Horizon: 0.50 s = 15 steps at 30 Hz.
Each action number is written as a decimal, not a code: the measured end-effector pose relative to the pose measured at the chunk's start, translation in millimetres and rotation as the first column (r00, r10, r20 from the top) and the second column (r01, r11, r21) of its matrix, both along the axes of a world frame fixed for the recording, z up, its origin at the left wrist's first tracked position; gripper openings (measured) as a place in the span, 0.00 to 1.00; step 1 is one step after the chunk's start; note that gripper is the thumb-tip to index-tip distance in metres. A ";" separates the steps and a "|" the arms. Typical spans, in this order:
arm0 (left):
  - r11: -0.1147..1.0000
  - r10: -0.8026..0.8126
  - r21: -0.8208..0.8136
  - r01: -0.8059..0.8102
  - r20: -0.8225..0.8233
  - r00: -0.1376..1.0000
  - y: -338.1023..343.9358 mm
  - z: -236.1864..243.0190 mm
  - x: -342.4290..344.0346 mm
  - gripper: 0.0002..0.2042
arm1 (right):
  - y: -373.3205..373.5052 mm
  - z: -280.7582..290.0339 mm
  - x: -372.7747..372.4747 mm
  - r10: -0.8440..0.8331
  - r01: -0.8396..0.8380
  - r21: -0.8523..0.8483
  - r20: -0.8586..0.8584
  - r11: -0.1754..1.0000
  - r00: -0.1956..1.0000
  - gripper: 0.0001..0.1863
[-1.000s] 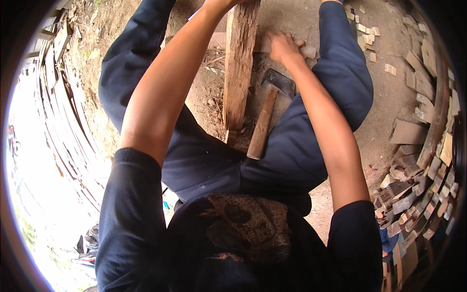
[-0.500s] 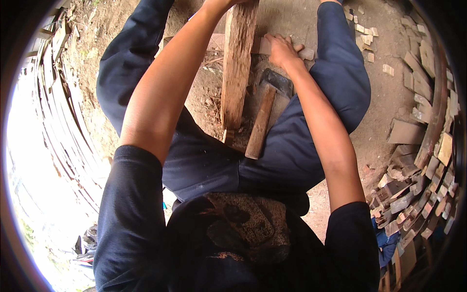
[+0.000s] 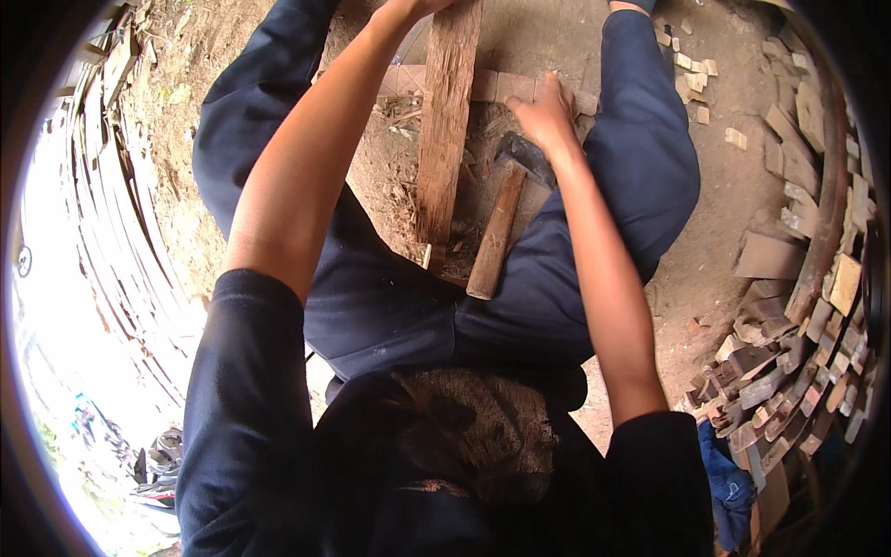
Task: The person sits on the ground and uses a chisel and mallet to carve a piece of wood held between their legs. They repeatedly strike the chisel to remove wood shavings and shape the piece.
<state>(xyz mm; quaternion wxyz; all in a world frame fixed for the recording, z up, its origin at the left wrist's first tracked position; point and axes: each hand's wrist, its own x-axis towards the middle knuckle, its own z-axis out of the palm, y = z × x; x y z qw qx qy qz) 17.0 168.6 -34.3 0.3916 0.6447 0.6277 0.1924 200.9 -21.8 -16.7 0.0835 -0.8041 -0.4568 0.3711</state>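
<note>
A long rough wooden beam (image 3: 445, 139) stretches from between my thighs up past the top edge, its surface splintered. My left hand (image 3: 422, 6) is at the beam's left side by the top edge; its fingers are cut off from view. Over a row of reddish bricks or tiles (image 3: 487, 85) in the ground, my right hand (image 3: 548, 116) has its thumb and a finger apart, and no held object shows. A hammer with a dark, broad head (image 3: 527, 156) lies just below that hand. Its wooden handle (image 3: 497, 232) rests against my right thigh.
Small wood offcuts (image 3: 694, 79) are scattered on the dirt beyond my right leg. Farther right, a large heap of wood scraps (image 3: 780, 390) lies along a curved pole (image 3: 835, 186). Long slats (image 3: 121, 232) line the left side. Chips lie beside the beam.
My right hand has shifted slightly right and down, its fingers no longer lying across the brick row. The beam's upper part has moved slightly left. The hammer stays in place.
</note>
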 end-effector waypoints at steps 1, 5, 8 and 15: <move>1.000 0.004 -0.028 -0.004 -0.018 1.000 0.0 -0.3 0.0 0.31 | -15.1 -1.3 2.0 -0.095 0.097 0.027 -0.065 0.995 0.993 0.52; 0.997 -0.037 0.069 0.029 0.128 0.991 -4.0 1.6 -1.1 0.34 | -108.3 1.7 -22.6 -0.513 0.453 -0.241 -0.420 0.858 0.749 0.61; 0.987 -0.027 0.161 -0.005 0.194 0.981 -7.3 -5.3 -8.5 0.32 | -143.9 -7.5 -44.5 -0.673 0.467 -0.492 -0.444 0.735 0.591 0.40; 0.960 0.115 -0.281 -0.017 0.340 0.933 -42.6 -0.4 -30.9 0.30 | -114.7 -1.5 -34.7 -0.772 0.447 -0.681 -0.635 0.580 0.034 0.08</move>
